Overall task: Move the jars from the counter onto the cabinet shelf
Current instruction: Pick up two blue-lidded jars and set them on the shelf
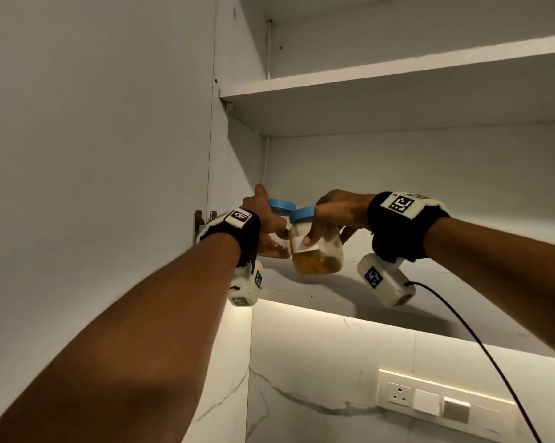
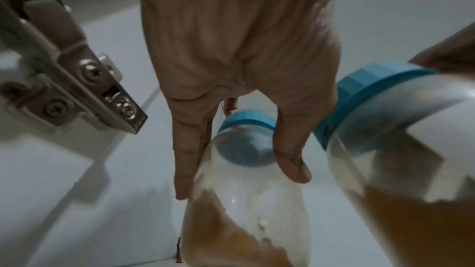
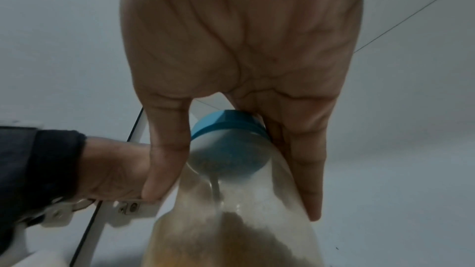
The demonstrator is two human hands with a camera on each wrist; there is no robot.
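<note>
Item: two blue-lidded jars, carried. My left hand [image 1: 265,215] gripped the left jar [image 1: 274,246]; my right hand [image 1: 333,215] gripped the right jar [image 1: 317,254], at its 3 o'clock, touching. Both hung above the shelf [image 1: 429,282]. Step: placing. Next: lower upright, then release.

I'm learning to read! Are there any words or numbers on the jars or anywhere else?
No words or numbers can be read.
White label on the jar in the right hand: looks blank.
Wrist tags: black-and-white square patterns, no letters.
Wall socket: no writing visible.
</note>
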